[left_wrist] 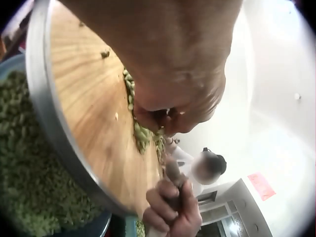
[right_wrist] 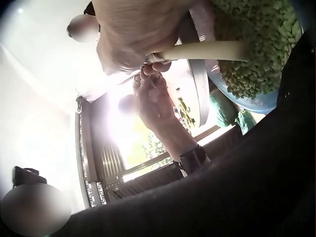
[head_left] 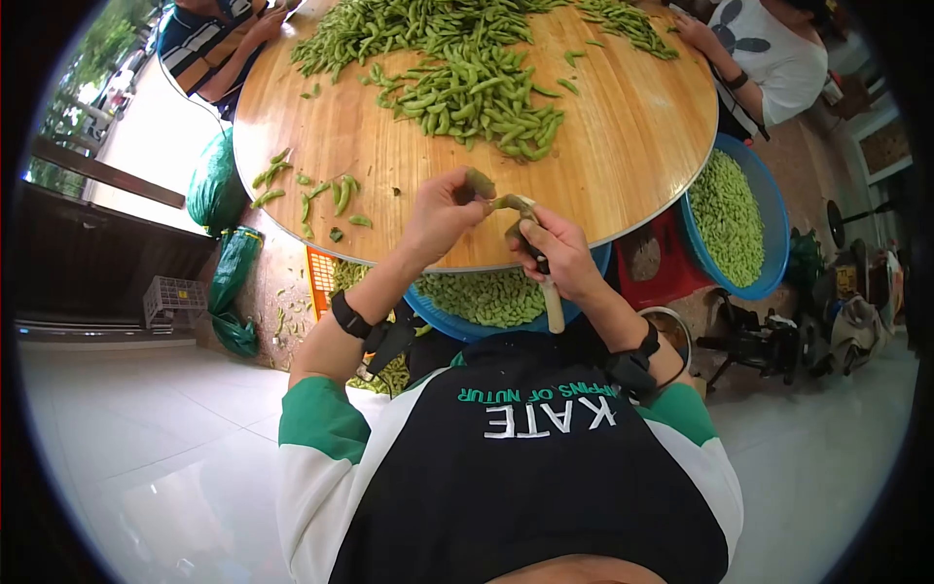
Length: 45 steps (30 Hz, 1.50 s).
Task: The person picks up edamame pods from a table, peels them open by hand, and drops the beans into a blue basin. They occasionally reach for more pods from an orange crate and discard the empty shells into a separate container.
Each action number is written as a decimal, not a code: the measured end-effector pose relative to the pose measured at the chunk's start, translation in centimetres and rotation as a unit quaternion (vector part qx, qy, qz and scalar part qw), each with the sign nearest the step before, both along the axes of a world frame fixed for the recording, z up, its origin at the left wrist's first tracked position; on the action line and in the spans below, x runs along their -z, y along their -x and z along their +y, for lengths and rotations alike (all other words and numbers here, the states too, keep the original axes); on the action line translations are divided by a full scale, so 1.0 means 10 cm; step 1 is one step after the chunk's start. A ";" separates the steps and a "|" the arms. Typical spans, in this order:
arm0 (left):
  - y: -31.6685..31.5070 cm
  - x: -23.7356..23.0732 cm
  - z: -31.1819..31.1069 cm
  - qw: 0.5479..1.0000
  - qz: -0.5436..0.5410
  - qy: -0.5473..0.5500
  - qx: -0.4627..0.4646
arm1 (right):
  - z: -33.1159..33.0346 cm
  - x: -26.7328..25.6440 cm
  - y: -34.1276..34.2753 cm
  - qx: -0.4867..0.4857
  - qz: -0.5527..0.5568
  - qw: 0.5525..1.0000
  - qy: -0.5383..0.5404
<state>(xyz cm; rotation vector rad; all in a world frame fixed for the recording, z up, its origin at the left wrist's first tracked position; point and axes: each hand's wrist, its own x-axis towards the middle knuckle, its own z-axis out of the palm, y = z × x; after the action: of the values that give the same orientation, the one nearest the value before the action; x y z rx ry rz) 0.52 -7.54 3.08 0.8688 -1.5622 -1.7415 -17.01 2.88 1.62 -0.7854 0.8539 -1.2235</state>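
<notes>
A black, green and white shirt [head_left: 457,496] reads "KATE" upside down. Over a round wooden bench [head_left: 632,146], the left grip [head_left: 443,219] pinches a slim green pod [head_left: 504,202]; the right grip [head_left: 562,255] clamps around a pale slender handle [head_left: 553,308]. Only the left wrist view shows a red rectangular sheet [left_wrist: 261,186].

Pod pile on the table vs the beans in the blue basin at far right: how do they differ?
Shape: the pod pile is long, slender pieces; the beans are short and stubby.
Placement: the pod pile spreads loose on the wooden table; the beans are held within the blue basin.
Shade: the pod pile looks deeper green, the beans paler.
Shared: both are green and heaped in quantity.
</notes>
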 end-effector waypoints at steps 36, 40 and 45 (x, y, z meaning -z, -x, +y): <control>0.14 0.08 0.38 0.998 0.017 -0.056 -0.004 | 0.14 0.12 0.02 -0.023 -0.017 0.999 0.038; 0.14 0.11 0.38 0.999 0.043 -0.015 -0.015 | 0.15 0.12 0.02 -0.007 0.024 0.998 0.053; 0.12 -0.08 0.30 0.940 0.140 -0.305 0.062 | 0.16 0.10 0.07 -0.024 -0.018 0.998 0.050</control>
<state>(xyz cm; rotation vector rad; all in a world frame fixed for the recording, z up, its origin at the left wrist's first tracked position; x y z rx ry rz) -0.66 -4.57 3.87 0.7594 -0.9093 -2.3784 -17.68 4.44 0.63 -0.8573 0.7461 -1.2405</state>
